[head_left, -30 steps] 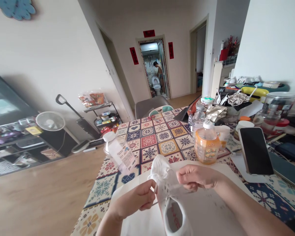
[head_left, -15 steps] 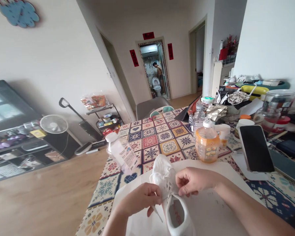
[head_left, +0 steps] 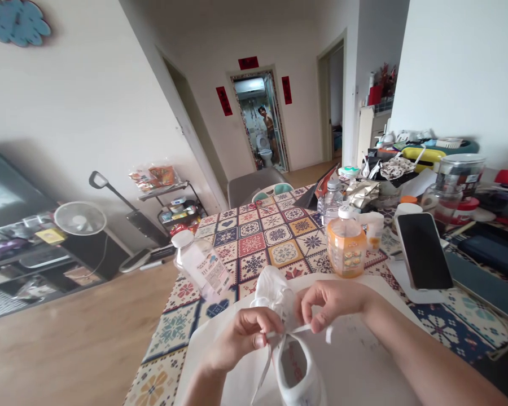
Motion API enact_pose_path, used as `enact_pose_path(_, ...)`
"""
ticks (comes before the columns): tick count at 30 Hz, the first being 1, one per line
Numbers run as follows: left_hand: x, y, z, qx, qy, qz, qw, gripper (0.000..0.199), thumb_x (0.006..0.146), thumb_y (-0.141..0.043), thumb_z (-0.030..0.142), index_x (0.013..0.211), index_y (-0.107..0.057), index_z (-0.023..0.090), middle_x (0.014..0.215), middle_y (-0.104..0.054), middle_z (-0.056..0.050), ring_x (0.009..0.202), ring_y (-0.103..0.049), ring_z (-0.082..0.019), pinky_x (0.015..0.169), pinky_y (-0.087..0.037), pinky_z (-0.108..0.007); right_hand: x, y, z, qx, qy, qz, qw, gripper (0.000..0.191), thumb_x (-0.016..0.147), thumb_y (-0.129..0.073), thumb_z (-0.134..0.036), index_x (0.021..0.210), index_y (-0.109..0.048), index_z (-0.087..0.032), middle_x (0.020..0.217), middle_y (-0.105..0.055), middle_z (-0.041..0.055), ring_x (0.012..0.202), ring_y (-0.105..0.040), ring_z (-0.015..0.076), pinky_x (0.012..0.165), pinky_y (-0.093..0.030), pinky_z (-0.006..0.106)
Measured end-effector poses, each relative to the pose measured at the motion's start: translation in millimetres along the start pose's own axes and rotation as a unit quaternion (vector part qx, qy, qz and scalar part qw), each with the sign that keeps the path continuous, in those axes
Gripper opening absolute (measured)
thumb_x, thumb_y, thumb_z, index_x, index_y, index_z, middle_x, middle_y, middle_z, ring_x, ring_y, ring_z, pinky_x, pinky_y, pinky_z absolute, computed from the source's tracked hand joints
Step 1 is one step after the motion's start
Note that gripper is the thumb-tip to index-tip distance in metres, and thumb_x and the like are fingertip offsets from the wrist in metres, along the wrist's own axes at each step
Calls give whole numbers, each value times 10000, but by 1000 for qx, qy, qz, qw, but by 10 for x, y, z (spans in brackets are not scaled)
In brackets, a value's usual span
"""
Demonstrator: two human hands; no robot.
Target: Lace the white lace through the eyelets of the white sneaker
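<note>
A white sneaker [head_left: 297, 379] lies on a white sheet [head_left: 355, 361] at the table's near edge, its toe pointing away. On the shoe's left side, my left hand [head_left: 248, 336] pinches a white lace, whose loose end hangs down beside the shoe. Opposite it, my right hand [head_left: 328, 306] grips the other lace between thumb and fingers, with a short end sticking out to the right. Both laces cross over the top of the shoe opening, where they look drawn outward. The lower lacing is partly hidden by my fingers.
Beyond the shoe stand an orange-filled jar [head_left: 346, 245], a clear bottle [head_left: 332, 200] and a tilted clear plastic bottle [head_left: 203, 265]. A phone [head_left: 424, 251] leans at the right near piled items. A person [head_left: 267, 127] stands in the far doorway.
My hands now hold the laces stretched outward across the shoe, and a lace end shows past my right hand. The whole view has shifted slightly.
</note>
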State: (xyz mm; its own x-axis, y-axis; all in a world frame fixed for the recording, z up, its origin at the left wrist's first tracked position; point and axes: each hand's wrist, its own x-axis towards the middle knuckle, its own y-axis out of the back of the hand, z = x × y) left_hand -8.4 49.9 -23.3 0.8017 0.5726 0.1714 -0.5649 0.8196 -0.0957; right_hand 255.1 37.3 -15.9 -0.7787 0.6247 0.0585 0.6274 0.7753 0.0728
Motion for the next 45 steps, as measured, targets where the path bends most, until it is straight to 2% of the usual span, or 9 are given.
enact_pose_path(3,28,-69,-98,-40,-41,31,998,294,779,-780,410,691,-659,156,759,-670,-51,773,-605,-179,727,-429,-284,85,-79,99,147,54,16,988,295,707,-854,-375,758,-696,-131,941,-685,50,822,-606,128,705,-443,235)
enact_pose_path(7,29,-104,-178,-74,-63,53,994,282,763,-795,399,679,-659,167,708,-639,-25,728,-600,-169,706,-418,-279,193,-180,215,231,58,10,971,305,680,-883,-331,758,-675,-121,741,-689,28,708,-622,123,702,-435,252)
enact_pose_path(16,52,-79,-247,-71,-22,106,992,321,718,-826,427,656,-653,163,657,-587,4,638,-535,-126,625,-364,-238,216,-194,209,250,87,9,964,373,680,-876,-409,728,-655,-113,646,-664,17,665,-631,132,757,-459,292)
enact_pose_path(19,69,-93,-230,-75,-13,120,990,329,698,-840,429,644,-652,165,646,-586,8,629,-525,-123,628,-365,-238,172,-143,180,210,63,-9,976,355,638,-903,-367,746,-670,-123,750,-688,37,720,-626,140,736,-470,283)
enact_pose_path(22,70,-105,-217,-77,-11,128,989,336,691,-845,433,633,-656,162,627,-589,3,617,-516,-119,618,-362,-235,98,-63,114,140,102,-28,985,309,638,-900,-343,684,-680,-131,895,-694,70,845,-621,168,752,-473,285)
enact_pose_path(27,63,-123,-201,-71,-14,130,989,336,688,-851,419,632,-658,150,619,-591,-3,603,-507,-110,611,-359,-231,61,-29,51,151,205,86,963,446,791,-777,-337,468,-531,-153,685,-599,36,772,-585,168,712,-428,290)
enact_pose_path(34,69,-148,-172,-76,-10,125,989,350,678,-856,425,629,-651,147,615,-587,-4,592,-502,-111,596,-358,-235,121,-34,47,151,300,223,915,546,749,-805,-333,428,-394,-171,629,-550,20,737,-522,169,780,-395,328)
enact_pose_path(41,65,-157,-154,-70,-5,139,988,368,660,-863,439,620,-642,149,605,-592,-7,585,-505,-117,602,-376,-245,29,-37,-65,166,245,115,948,645,741,-784,-433,364,-320,-189,461,-467,21,628,-464,170,653,-381,331)
enact_pose_path(45,68,-162,-145,-67,-10,135,989,376,664,-859,448,616,-633,152,600,-592,-5,586,-510,-120,599,-375,-244,17,-40,-83,170,251,121,945,615,737,-792,-377,363,-343,-187,466,-467,20,646,-464,168,655,-360,324)
